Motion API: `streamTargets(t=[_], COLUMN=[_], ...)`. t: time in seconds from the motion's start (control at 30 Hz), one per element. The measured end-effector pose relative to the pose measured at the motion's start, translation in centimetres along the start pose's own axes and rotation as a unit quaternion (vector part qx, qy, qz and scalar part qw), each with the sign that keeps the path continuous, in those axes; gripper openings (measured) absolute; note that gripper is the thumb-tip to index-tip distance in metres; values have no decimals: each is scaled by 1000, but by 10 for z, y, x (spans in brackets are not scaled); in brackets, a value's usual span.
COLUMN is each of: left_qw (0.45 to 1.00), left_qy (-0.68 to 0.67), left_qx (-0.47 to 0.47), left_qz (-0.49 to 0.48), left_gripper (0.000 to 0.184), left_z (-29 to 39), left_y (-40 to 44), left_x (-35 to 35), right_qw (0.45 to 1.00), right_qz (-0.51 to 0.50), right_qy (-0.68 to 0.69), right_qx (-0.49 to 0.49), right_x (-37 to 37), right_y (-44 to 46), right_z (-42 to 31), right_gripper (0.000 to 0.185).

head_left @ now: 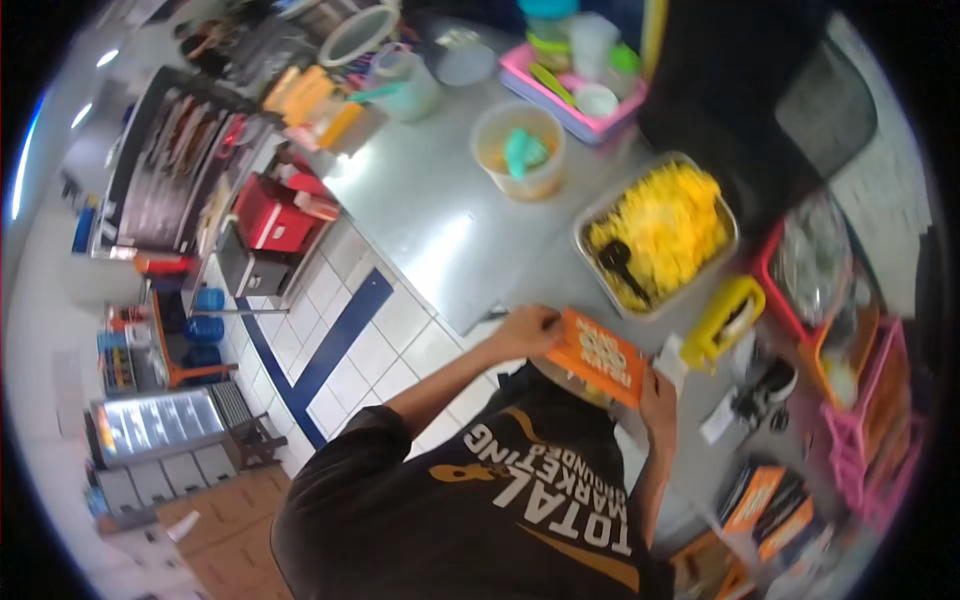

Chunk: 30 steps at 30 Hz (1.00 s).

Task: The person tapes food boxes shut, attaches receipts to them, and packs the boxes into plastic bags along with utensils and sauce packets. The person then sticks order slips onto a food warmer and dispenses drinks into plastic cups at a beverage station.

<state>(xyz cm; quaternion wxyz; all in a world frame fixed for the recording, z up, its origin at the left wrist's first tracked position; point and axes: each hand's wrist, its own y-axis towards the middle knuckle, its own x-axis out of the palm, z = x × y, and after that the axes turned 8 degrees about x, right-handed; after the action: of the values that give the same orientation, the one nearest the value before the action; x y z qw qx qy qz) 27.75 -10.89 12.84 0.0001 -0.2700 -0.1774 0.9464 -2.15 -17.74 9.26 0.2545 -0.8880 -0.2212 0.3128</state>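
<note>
Between my two hands is an orange printed box [597,355], with part of a clear container showing under its lower edge. My left hand [530,332] grips its left end with bent fingers. At the right end, my right hand [657,402] closes round the edge. Just beyond the box, a metal tray [583,245] holds yellow shredded food with a black spoon [620,262] in it. A yellow-handled object [722,322] lies to the right of the box. Farther back stands a clear tub [490,150] with a teal utensil inside.
The steel table [420,230] carries a pink tray [590,125] with containers, a pitcher [405,95], a red bin [775,265], a pink basket [850,470] and black-and-orange boxes [768,508]. A person in dark clothing [735,90] stands across the table.
</note>
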Motion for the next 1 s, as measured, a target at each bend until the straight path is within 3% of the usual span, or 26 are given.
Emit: streamTargets(t=[0.1, 0.27, 0.33, 0.4, 0.43, 0.5, 0.53, 0.57, 0.6, 0.63, 0.67, 0.73, 0.77, 0.87, 0.93, 1.0], left_qw=[1000, 998, 999, 993, 994, 974, 971, 950, 939, 925, 895, 848, 830, 822, 823, 826], left_qy=[7, -3, -27, -42, -44, 47, 59, 127, 203, 220, 239, 343, 377, 376, 371, 366], left_qx=[-12, 56, 11, 82, 78, 208, 212, 274, 269, 307, 356, 349, 353, 377, 366, 348], left_qz=[-3, 21, -18, 73, 67, 79, 90, 74, 61, -47, -121, -206, -209, -200, -226, -250], left_gripper=[32, 38, 43, 44, 44, 56, 67, 72, 79, 88, 96, 107, 107, 102, 101, 99], left_z=[-8, -36, -36, -56, -69, -66, -61, -59, -35, -18, -19, 4, 3, 12, 25, 28], left_y=[7, 0, 0, 2, 2, -1, -10, -3, -8, -5, 0, 8, 14, 20, 26, 26], left_x=[6, 29, 31, 53, 56, 52, 46, 38, 23, 3, -2, -2, 5, 5, 2, 3], right_qw=[999, 997, 994, 989, 990, 986, 986, 983, 993, 997, 999, 998, 988, 974, 959, 951], right_qz=[0, 21, 45, 83, 82, 63, 37, 9, 13, -9, -1, 45, 82, 122, 159, 178], right_qy=[-30, -10, 7, 2, 2, -31, -99, -164, -106, -71, -53, 49, 131, 191, 232, 253], right_qx=[-29, -80, -99, -124, -117, -153, -126, -86, -41, 9, -2, -1, 4, 24, -5, -16], right_x=[1, 33, 49, 60, 59, 45, 45, 39, 34, 52, 57, 72, 83, 89, 103, 114], right_y=[8, 25, 36, 38, 34, 3, -6, -18, -45, -37, -46, -56, -58, -62, -57, -57], right_z=[15, 73, 91, 95, 93, 33, 38, 49, 21, 64, 54, 42, 41, 25, 29, 25], right_gripper=[38, 30, 29, 32, 32, 34, 34, 34, 35, 38, 34, 32, 32, 38, 58, 65])
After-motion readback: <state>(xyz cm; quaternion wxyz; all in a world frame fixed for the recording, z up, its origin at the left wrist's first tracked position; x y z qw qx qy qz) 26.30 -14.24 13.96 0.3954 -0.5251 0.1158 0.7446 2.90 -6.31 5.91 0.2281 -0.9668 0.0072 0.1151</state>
